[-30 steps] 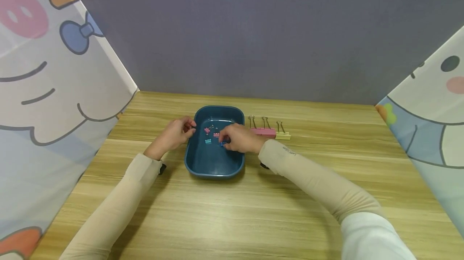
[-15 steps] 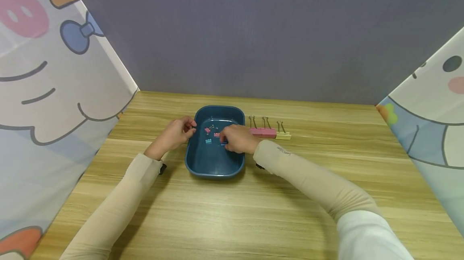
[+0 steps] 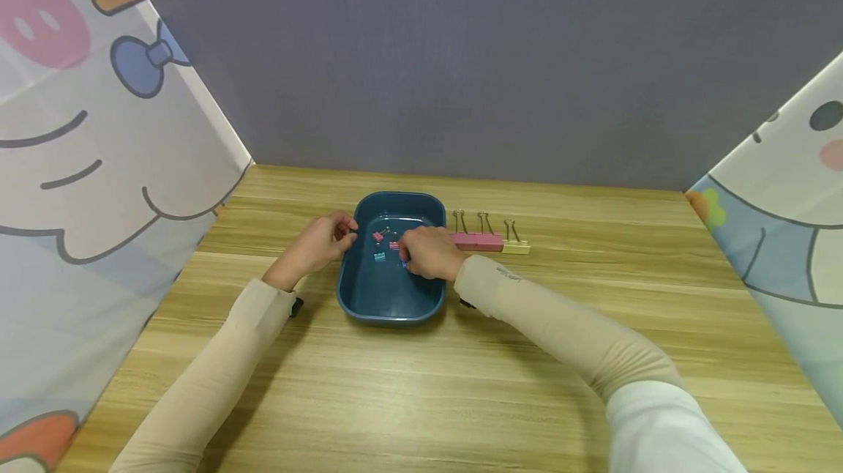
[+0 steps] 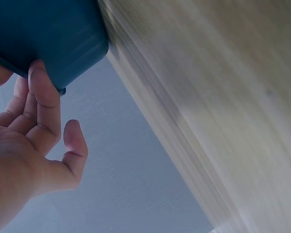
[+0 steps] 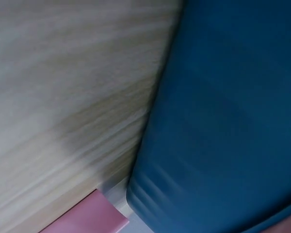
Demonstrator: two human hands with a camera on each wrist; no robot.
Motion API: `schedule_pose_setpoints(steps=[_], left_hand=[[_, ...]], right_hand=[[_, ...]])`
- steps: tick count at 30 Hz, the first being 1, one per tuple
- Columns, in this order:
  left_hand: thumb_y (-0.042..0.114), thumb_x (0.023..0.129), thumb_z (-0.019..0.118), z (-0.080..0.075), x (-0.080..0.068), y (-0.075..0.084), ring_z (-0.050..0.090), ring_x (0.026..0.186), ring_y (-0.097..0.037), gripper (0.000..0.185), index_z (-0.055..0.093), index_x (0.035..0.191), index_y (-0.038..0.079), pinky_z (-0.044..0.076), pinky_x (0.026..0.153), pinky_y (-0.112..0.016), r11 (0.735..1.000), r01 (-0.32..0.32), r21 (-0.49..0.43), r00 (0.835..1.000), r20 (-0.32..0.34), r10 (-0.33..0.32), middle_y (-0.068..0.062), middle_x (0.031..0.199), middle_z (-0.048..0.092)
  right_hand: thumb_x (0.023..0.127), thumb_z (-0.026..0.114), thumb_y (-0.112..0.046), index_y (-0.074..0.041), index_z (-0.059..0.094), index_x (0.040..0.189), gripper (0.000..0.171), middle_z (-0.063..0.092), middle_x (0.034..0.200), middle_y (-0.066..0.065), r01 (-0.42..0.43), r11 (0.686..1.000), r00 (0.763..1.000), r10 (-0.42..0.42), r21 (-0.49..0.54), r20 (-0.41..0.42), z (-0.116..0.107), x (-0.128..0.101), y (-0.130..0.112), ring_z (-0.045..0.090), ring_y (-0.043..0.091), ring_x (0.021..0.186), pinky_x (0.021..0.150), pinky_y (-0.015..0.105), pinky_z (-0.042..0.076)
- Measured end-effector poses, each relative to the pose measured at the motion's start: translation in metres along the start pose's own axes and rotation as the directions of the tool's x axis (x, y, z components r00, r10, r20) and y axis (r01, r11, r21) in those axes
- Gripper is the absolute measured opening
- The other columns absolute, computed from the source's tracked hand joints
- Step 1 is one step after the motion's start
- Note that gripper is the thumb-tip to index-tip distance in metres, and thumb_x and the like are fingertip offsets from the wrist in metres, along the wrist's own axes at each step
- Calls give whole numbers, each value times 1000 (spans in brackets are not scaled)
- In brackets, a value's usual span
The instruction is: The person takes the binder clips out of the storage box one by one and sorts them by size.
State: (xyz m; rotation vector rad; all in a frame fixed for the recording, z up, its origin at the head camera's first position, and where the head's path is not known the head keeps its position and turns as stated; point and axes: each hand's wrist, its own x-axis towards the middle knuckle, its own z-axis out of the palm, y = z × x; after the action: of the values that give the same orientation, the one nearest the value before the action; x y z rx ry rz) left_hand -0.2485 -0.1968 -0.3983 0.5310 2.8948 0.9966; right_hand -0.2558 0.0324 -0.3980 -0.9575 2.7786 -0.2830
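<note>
A person's left hand [image 3: 315,244] is gripping the blue tray [image 3: 390,303] at nine o'clock, steadying it, while right-hand fingers [image 3: 407,247] are pinching a blue clip [image 3: 402,263] inside.

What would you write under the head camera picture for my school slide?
Right hand reaches among small binder clips in a blue tray while the left hand rests at its edge; three bigger clips line the wooden table.

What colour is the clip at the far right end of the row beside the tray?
The end binder clip is pale yellow, next to pink ones; the head view shows it best.
</note>
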Motion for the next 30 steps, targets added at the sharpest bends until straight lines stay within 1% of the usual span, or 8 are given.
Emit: schedule_pose_setpoints(steps=[6, 13, 18, 22, 26, 30], left_hand=[[8, 93, 59, 0, 0, 0, 55, 79, -23, 14, 59, 104, 0, 46, 69, -34, 1000, -1, -2, 1000, 0, 1, -10, 90, 61], [8, 92, 59, 0, -1, 0, 55, 79, -22, 14, 59, 103, 0, 47, 68, -34, 1000, -5, -1, 1000, -1, 5, -10, 90, 61], [8, 92, 59, 0, -1, 0, 56, 79, -22, 13, 59, 103, 0, 47, 68, -34, 1000, -8, 4, 1000, -6, 8, -10, 89, 61], [8, 92, 59, 0, -1, 1, 56, 79, -22, 13, 59, 103, 0, 47, 68, -34, 1000, -7, 9, 1000, -8, 7, -10, 89, 61], [7, 92, 59, 0, -1, 2, 56, 79, -22, 13, 59, 103, -1, 47, 68, -34, 1000, -4, -3, 1000, -4, 4, -10, 90, 61], [6, 92, 59, -1, -1, 2, 56, 80, -23, 13, 59, 103, -1, 47, 68, -34, 1000, 1, -16, 1000, 2, -1, -10, 90, 61]], right_hand=[[81, 75, -18, -17, 67, 81, 8, 58, 75, -7, 3, 1000, 1000, -4, -16, -4, 2, 0, 1, 53, 14, 71, 62, 33, 42], [78, 78, -23, -20, 67, 81, 12, 58, 75, -10, -4, 1000, 1000, 3, -25, -23, 6, 1, 0, 53, 12, 70, 61, 32, 41], [77, 79, -24, -21, 66, 79, 14, 58, 73, -10, -5, 1000, 999, 5, -10, -43, 5, 1, 0, 53, 11, 69, 60, 31, 42], [76, 79, -24, -21, 64, 77, 16, 57, 71, -10, -15, 1000, 998, 17, 26, -58, 4, 0, 1, 53, 12, 68, 59, 30, 42], [76, 79, -23, -21, 63, 76, 16, 57, 71, -10, -16, 998, 997, 20, 54, -70, 3, 0, 1, 53, 11, 67, 59, 29, 42], [76, 78, -22, -22, 64, 75, 14, 57, 71, -11, 0, 998, 996, 5, 64, -86, 3, -1, 1, 53, 10, 67, 59, 28, 42]])
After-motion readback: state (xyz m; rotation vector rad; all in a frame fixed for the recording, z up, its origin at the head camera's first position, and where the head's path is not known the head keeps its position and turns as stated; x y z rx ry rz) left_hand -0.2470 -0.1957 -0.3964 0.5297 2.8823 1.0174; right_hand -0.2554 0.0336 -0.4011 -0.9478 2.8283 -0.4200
